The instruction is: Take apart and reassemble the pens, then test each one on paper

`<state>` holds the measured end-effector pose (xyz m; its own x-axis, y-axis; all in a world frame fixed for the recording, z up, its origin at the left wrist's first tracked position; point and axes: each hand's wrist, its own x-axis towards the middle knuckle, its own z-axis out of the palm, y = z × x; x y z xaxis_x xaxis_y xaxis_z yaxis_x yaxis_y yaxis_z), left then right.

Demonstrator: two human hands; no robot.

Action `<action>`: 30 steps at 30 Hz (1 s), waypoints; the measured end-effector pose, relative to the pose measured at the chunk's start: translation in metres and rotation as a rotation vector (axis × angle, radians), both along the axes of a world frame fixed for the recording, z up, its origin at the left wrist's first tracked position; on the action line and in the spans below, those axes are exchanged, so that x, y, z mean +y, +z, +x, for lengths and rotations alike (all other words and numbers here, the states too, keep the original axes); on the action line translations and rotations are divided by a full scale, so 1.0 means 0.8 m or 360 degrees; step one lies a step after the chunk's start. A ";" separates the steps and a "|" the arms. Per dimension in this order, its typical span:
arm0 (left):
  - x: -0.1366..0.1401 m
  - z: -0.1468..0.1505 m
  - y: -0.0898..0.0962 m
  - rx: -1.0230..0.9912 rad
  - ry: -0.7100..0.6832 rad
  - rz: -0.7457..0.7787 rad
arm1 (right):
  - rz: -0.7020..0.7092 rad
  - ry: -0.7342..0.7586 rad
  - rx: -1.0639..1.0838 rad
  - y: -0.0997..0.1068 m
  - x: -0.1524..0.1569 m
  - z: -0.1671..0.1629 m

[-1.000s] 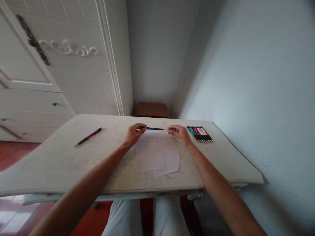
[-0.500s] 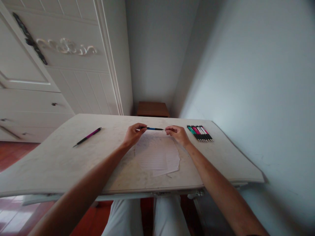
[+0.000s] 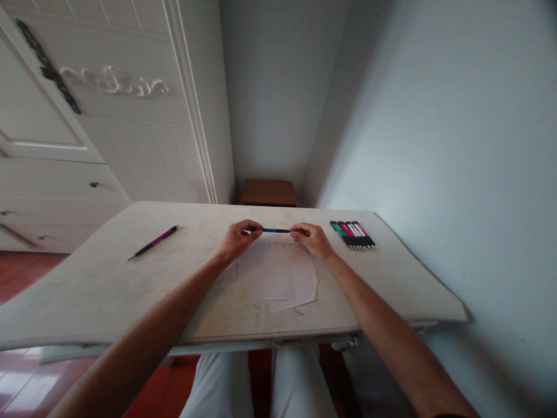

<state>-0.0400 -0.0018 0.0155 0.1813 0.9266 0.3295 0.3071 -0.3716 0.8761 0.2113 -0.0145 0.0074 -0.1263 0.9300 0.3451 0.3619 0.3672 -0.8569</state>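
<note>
A blue and black pen (image 3: 275,230) is held level above the papers, between my two hands. My left hand (image 3: 238,239) pinches its left end, with the fingertips closed round the barrel. At the other end, my right hand (image 3: 313,238) has thumb and fingers pinched on the pen's tip, which they hide. Below the hands lie torn sheets of lined paper (image 3: 278,278), the upper one with faint handwriting. To the right of my right hand, several pens (image 3: 353,235) with green, pink and white barrels lie side by side, tips towards me.
A purple and black pen (image 3: 153,242) lies slantwise on the left of the white table (image 3: 96,290). Behind the table stands a brown wooden piece of furniture (image 3: 270,191). A white cabinet (image 3: 143,139) rises at the left, and a pale wall (image 3: 456,145) borders the right.
My right fingers have closed in on the pen's tip, so less of that end shows. The pen has shifted slightly right; the other pens and the papers lie as before.
</note>
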 end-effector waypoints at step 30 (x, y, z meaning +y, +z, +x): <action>0.001 0.002 0.000 -0.0283 -0.0202 -0.0047 | 0.0009 -0.0116 0.0078 0.012 -0.008 -0.006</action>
